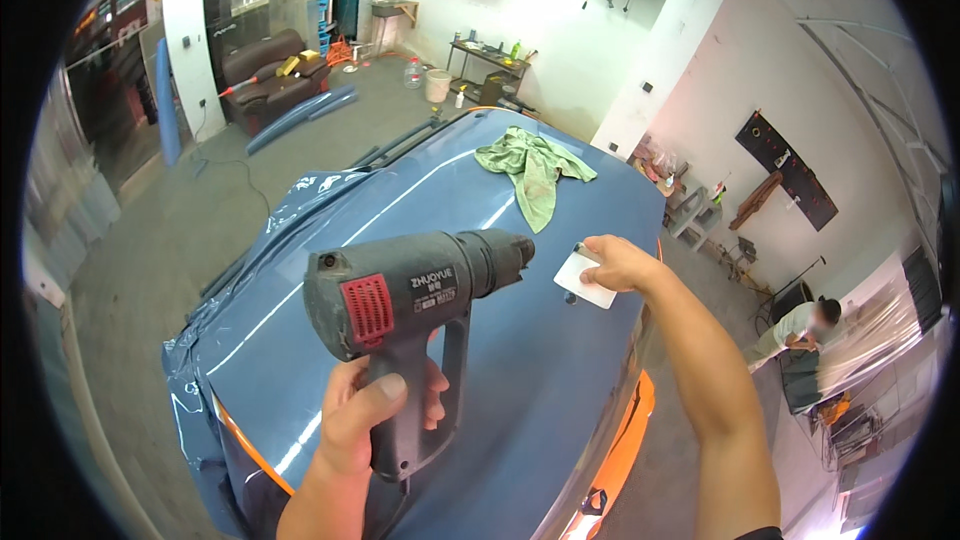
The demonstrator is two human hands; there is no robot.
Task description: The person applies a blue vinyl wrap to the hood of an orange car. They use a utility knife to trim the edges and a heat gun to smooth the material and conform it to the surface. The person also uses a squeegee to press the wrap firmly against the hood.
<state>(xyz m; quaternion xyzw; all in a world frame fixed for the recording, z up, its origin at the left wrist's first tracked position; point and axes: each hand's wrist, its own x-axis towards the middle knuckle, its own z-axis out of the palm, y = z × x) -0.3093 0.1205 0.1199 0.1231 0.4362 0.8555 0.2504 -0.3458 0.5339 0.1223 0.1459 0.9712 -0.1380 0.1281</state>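
My left hand (pixel 365 405) is closed round the handle of a dark grey heat gun (pixel 400 280) with a red rear vent, its nozzle pointing right. My right hand (pixel 620 262) grips a white squeegee card (pixel 586 285) over the right part of a large curved panel covered in blue-grey film (pixel 500 370). A crumpled green cloth (pixel 535 175) lies on the far part of that panel. Orange bodywork (pixel 625 440) shows along the right edge, and loose, wrinkled film (pixel 185 390) hangs over the left edge.
A co-worker (pixel 800 335) bends at the far right. Behind the vehicle stand a brown sofa (pixel 250 70), a shelf table (pixel 485 60) and a bucket (pixel 437 86). Blue film rolls (pixel 300 120) and a cable (pixel 255 180) lie on the left floor; a white pillar (pixel 650 70) rises behind.
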